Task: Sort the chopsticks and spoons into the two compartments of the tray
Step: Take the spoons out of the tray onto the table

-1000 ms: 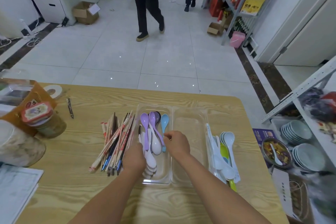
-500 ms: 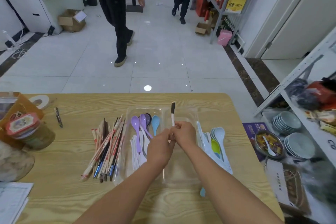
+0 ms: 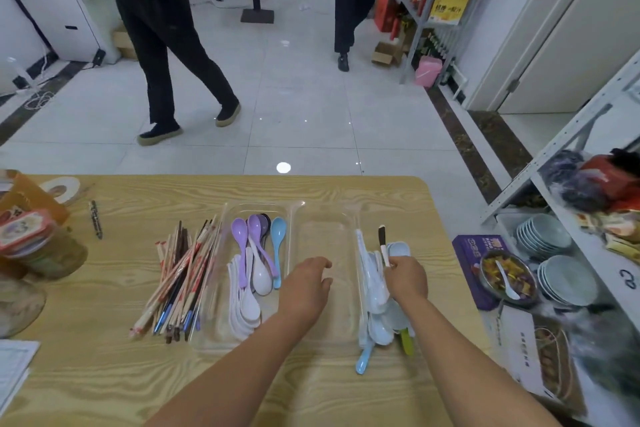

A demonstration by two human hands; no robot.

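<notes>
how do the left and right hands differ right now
The left hand is open and holds nothing; the right hand pinches a black-tipped white stick. The left hand is above the tray, near its divider; the right hand is above the loose spoons right of the tray. Both are bare and palm down.

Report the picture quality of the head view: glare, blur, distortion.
Head view: a bright light reflection on the floor tile; wide-angle bending tilts the shelf rack at right; the lower right corner is smeared; the clear tray reads faint, with small highlights on its rim; the right hand and its chopstick are sharp; shadows on the table are soft.
</notes>
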